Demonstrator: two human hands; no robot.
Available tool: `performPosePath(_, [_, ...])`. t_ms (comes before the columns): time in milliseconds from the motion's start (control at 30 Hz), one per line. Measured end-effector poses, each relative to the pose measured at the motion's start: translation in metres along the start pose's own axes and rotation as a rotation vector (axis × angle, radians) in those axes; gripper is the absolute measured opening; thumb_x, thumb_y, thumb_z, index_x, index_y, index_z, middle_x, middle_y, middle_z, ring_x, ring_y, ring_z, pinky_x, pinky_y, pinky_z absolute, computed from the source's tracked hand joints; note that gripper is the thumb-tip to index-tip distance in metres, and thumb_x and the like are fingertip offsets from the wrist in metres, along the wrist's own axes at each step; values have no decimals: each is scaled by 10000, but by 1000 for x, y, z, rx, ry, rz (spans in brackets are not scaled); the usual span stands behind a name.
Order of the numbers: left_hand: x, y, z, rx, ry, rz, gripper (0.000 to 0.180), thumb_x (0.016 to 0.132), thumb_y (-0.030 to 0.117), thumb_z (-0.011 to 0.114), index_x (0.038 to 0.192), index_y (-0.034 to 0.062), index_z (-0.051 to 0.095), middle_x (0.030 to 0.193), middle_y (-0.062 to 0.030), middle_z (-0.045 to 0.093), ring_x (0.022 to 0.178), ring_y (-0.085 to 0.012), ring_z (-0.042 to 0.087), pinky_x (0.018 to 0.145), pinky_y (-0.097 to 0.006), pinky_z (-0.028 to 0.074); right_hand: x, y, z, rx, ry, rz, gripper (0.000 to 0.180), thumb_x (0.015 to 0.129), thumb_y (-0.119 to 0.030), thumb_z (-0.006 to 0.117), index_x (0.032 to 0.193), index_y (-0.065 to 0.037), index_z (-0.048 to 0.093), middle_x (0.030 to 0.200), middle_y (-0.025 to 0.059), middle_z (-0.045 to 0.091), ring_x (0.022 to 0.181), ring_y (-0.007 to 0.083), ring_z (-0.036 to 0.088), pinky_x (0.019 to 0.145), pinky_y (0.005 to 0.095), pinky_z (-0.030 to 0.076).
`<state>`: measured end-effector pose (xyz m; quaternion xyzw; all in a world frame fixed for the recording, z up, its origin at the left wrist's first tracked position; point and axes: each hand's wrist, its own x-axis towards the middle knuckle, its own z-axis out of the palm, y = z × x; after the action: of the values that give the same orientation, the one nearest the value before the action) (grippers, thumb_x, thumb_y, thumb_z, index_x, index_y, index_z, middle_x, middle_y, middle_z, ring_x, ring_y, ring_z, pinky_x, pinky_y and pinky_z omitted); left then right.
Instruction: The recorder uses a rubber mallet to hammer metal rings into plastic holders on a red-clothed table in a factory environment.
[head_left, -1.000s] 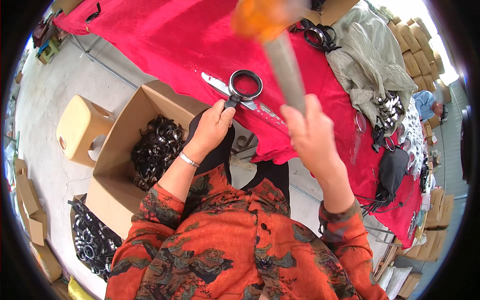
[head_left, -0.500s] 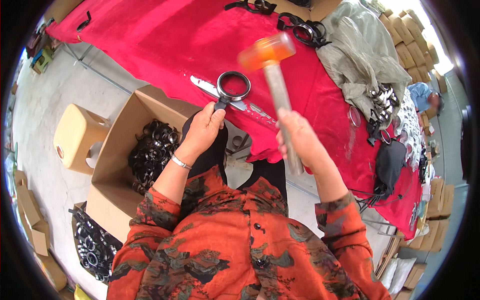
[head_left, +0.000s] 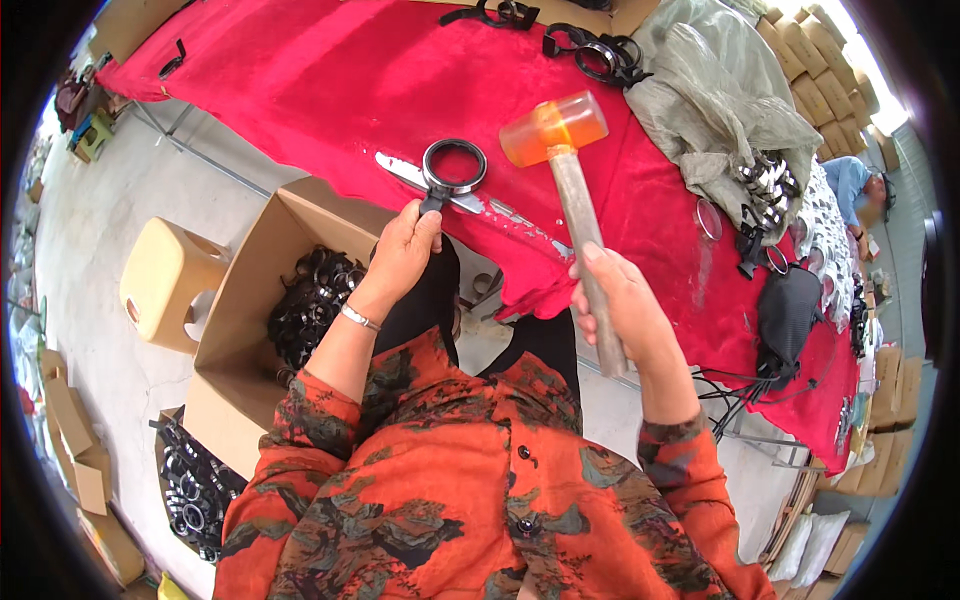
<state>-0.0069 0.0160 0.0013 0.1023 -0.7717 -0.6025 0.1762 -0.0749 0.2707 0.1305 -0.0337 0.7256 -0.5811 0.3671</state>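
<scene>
My left hand [head_left: 405, 248] is closed round the short black handle of a magnifying glass [head_left: 455, 167]. Its round black and silver rim lies over the near edge of the red-covered table [head_left: 330, 110], beside a white, worn strip where the cloth is torn. My right hand [head_left: 630, 300] grips the wooden handle of a mallet [head_left: 556, 130]. The mallet's translucent orange head is raised above the cloth, to the right of the magnifying glass and apart from it.
A cardboard box [head_left: 225, 365] of black rings stands at my left, beside a yellow stool [head_left: 165, 285]. Black frames [head_left: 605, 60] lie at the table's far side. Right are a grey sack [head_left: 710, 90], clear lenses [head_left: 708, 220] and a black bag [head_left: 785, 315]. Another person [head_left: 850, 190] sits far right.
The mallet has swung from a blurred, more leftward position to a steadier one slightly right and lower, with my right hand. My left hand still holds the magnifying glass at the table edge.
</scene>
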Motion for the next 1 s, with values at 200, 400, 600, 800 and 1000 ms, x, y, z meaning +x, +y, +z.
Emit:
performPosePath(200, [-2, 2, 3, -5, 22, 11, 267, 1003, 299, 433, 883, 68, 491, 727, -12, 548, 644, -85, 532, 533, -228, 431, -21, 8, 7, -205, 86, -207, 340, 957, -373, 491, 970, -33, 490, 627, 30, 499, 463, 94, 468, 408, 252, 404])
performPosePath(400, [-1, 5, 2, -13, 17, 10, 266, 1001, 296, 440, 884, 64, 496, 707, -6, 542, 590, -80, 495, 520, -229, 420, -16, 10, 7, -384, 107, -157, 332, 945, -346, 549, 893, -21, 512, 606, 66, 523, 486, 155, 521, 435, 298, 426])
performPosePath(600, [-2, 10, 5, -22, 61, -29, 307, 976, 294, 492, 833, 24, 468, 650, -66, 542, 611, -174, 552, 602, -323, 448, -17, 13, 29, -831, 169, -639, 354, 911, -316, 607, 881, 10, 473, 665, 218, 574, 608, 379, 597, 545, 414, 457])
performPosePath(800, [-5, 5, 3, 22, 73, -19, 319, 981, 318, 473, 845, 29, 478, 674, -73, 553, 610, -188, 556, 588, -326, 448, -10, -17, 37, -836, 66, -581, 316, 919, -294, 602, 902, 0, 486, 694, 204, 610, 669, 399, 624, 567, 435, 458])
performPosePath(1000, [-5, 5, 6, 75, 97, 10, 341, 990, 338, 450, 850, 29, 484, 686, -67, 552, 638, -184, 556, 628, -324, 450, -9, -27, 58, -856, 149, -701, 350, 920, -326, 584, 915, 10, 488, 698, 225, 607, 682, 419, 623, 580, 459, 463])
